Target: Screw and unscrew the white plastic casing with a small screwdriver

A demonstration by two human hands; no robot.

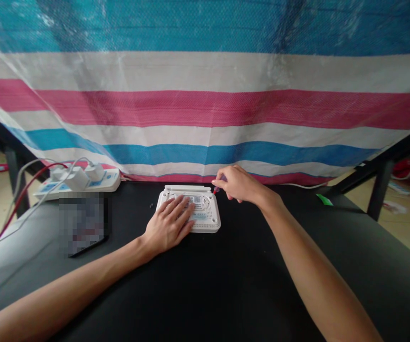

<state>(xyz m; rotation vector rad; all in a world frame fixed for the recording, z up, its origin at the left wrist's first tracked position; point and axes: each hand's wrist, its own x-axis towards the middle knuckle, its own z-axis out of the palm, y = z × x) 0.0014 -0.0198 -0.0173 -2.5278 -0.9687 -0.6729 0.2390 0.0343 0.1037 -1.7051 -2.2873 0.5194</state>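
A white router (pixel 208 223) lies on the black table with its labelled, vented underside facing up. My left hand (pixel 169 224) rests flat on its left part, fingers spread, covering some of the label. At the router's far right corner, my right hand (pixel 236 183) pinches a small screwdriver (pixel 215 190). The red end of the screwdriver points down close to the corner, and most of its handle is hidden in my fingers. I cannot tell whether the tip touches the router. Tiny dark bits, perhaps screws (pixel 151 205), lie left of the router.
At the left back is a white power strip (pixel 112 182) with plugged-in adapters (pixel 75 178) and cables. A blurred-out phone-like slab (pixel 90 223) lies in front of it. A small green object (pixel 324 199) sits at the right. Behind hangs a striped plastic sheet (pixel 205 109).
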